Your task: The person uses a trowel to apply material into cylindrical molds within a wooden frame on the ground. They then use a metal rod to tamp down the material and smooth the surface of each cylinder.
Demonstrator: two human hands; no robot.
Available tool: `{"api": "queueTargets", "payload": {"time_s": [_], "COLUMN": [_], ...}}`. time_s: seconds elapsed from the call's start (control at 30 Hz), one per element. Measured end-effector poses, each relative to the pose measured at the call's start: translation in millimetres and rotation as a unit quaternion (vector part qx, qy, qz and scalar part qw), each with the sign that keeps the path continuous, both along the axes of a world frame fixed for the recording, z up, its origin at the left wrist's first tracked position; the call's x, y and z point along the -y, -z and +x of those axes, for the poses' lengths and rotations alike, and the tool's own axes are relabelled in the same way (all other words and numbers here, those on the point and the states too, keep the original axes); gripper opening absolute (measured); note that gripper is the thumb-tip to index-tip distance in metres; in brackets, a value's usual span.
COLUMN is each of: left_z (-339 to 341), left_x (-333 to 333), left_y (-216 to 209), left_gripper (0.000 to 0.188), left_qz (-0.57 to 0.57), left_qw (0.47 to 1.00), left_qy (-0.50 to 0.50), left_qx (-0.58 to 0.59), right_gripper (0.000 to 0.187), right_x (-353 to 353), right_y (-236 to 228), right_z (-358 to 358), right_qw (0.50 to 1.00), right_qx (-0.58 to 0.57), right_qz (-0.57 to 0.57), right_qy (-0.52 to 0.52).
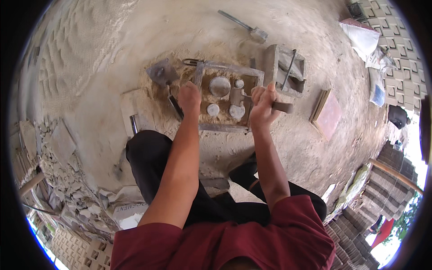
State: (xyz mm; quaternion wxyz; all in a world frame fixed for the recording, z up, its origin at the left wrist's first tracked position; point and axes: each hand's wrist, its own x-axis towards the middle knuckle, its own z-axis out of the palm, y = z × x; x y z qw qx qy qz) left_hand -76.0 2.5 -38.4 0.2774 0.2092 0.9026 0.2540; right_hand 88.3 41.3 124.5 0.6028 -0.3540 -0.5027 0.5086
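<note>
A rectangular mould frame lies on the sandy ground before me, partly filled with sand. Several round grey pieces, among them a large disc, stand in it. My right hand is closed around the handle of a small trowel; its dusty blade reaches over the frame's inside. My left hand is a fist at the frame's left side; whether it grips the frame or something else is hidden. Just left of that fist lies another trowel, dusty, with a dark handle.
A rectangular box with a tool in it stands right of the frame. Beyond lies a long-handled hammer-like tool. A pinkish board and white sacks are at right. Rubble is heaped at left, stacked blocks at far right.
</note>
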Motion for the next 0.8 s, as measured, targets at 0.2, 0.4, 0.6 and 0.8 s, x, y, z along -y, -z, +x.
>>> {"api": "queueTargets", "payload": {"time_s": [0.2, 0.4, 0.6, 0.8], "left_z": [4.4, 8.7, 8.8, 5.0], "left_x": [-1.4, -3.9, -4.9, -3.5], "left_y": [-6.6, -13.0, -19.9, -11.3], "left_gripper": [0.053, 0.053, 0.053, 0.052], "left_qz": [0.004, -0.003, -0.013, -0.013], "left_qw": [0.999, 0.999, 0.999, 0.999], "left_qy": [-0.032, -0.034, -0.029, -0.043], "left_qx": [0.025, 0.01, 0.037, 0.013], "right_gripper": [0.039, 0.032, 0.026, 0.021], "right_x": [-40.8, -46.4, -43.3, -44.2], "right_y": [-6.5, -8.0, -4.3, -19.7], "right_z": [36.7, 58.2, 54.5, 57.2], "right_qw": [0.976, 0.932, 0.881, 0.906], "right_qx": [-0.011, 0.106, 0.204, 0.149], "right_qz": [-0.04, -0.002, 0.095, 0.053], "right_qy": [-0.214, -0.346, -0.416, -0.392]}}
